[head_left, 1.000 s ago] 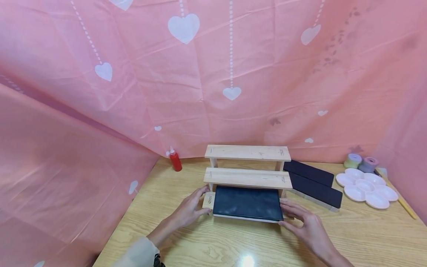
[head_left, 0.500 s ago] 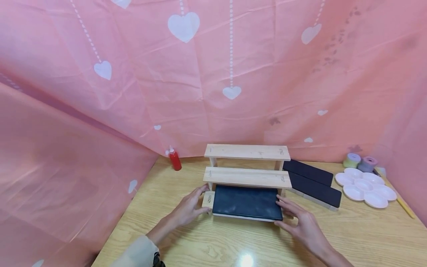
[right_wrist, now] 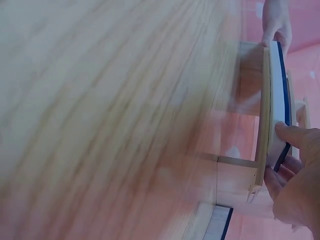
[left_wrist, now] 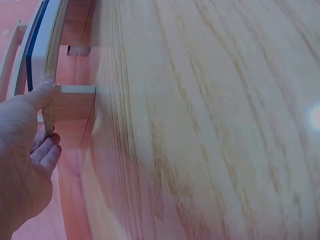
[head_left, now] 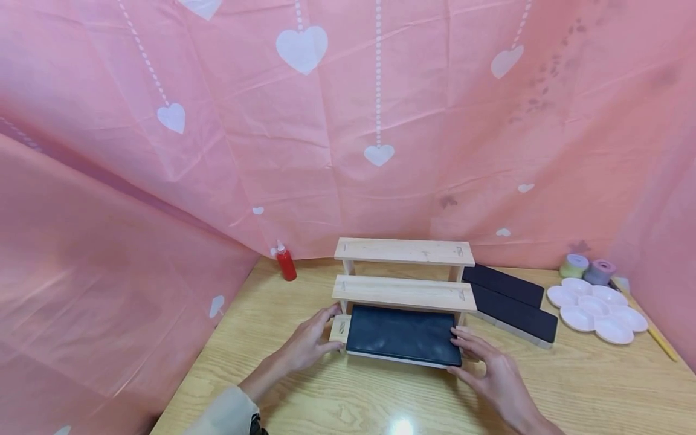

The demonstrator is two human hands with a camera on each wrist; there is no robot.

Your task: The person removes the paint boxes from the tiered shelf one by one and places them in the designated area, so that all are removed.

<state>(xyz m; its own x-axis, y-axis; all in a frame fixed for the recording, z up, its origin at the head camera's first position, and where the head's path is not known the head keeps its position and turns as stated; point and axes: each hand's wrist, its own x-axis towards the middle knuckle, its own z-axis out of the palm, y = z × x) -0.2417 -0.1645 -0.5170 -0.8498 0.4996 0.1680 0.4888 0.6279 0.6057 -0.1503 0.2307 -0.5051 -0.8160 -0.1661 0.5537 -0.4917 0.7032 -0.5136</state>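
A wooden three-step rack point(head_left: 405, 292) stands on the table. Lying along its lowest step is a flat, long box point(head_left: 403, 333) with a dark blue top and white sides. My left hand point(head_left: 306, 339) grips the left end of that step's board, thumb in front and fingers behind, beside the box. With my right hand point(head_left: 500, 376) I hold the right end of the box; in the right wrist view the thumb presses its white side point(right_wrist: 276, 112) and the fingers bend around the far side.
Two similar dark-topped boxes point(head_left: 513, 314) lie right of the rack. Farther right are a white flower-shaped palette point(head_left: 595, 309), two thread spools point(head_left: 574, 266) and a yellow stick point(head_left: 655, 332). A red squeeze bottle point(head_left: 286, 264) stands back left. Pink cloth point(head_left: 348, 199) hangs behind.
My right hand has shifted slightly left, its fingertips now farther over the box's right end. The left hand and the rack stay in place.
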